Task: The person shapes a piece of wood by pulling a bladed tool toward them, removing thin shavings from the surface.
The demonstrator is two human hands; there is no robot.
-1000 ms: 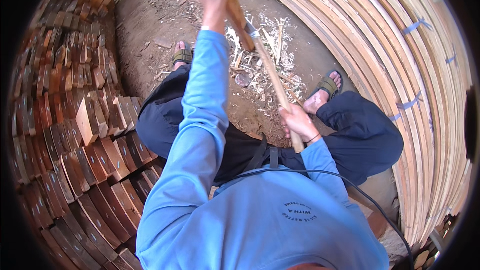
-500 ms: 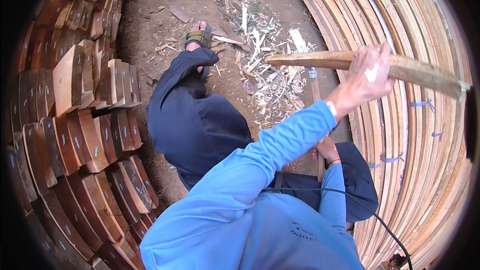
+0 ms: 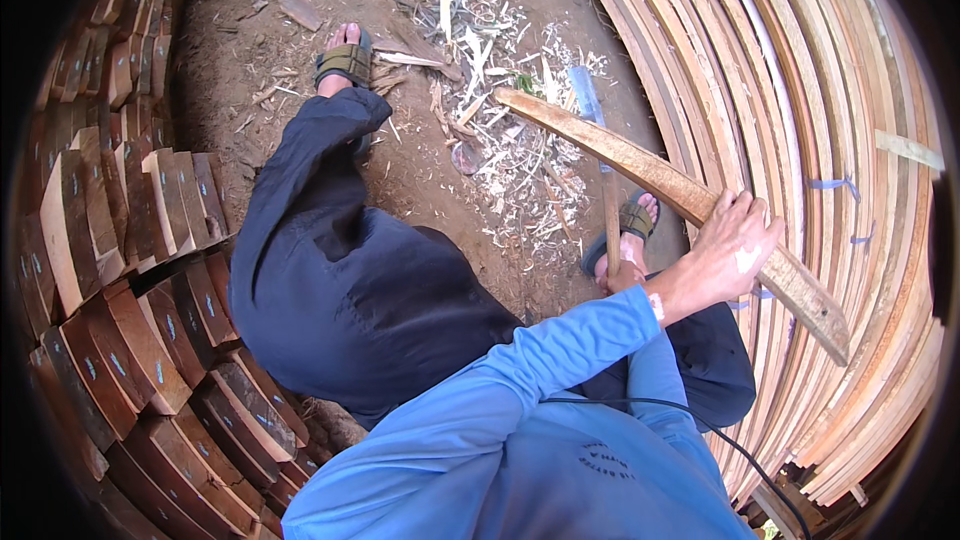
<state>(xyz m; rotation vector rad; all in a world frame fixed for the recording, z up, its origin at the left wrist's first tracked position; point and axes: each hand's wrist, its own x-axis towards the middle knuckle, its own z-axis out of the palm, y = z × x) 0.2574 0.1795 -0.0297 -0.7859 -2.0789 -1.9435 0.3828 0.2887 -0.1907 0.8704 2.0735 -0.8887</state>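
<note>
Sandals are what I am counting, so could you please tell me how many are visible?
2: the left sandal, on the foot left of the wood shavings; the right sandal, beside the tool handle in the right hand, partly hidden.

The left hand has swung the wooden piece across to the person's right.

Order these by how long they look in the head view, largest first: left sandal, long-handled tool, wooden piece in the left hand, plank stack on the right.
1. Plank stack
2. Wooden piece
3. Long-handled tool, partly hidden
4. Left sandal
</note>
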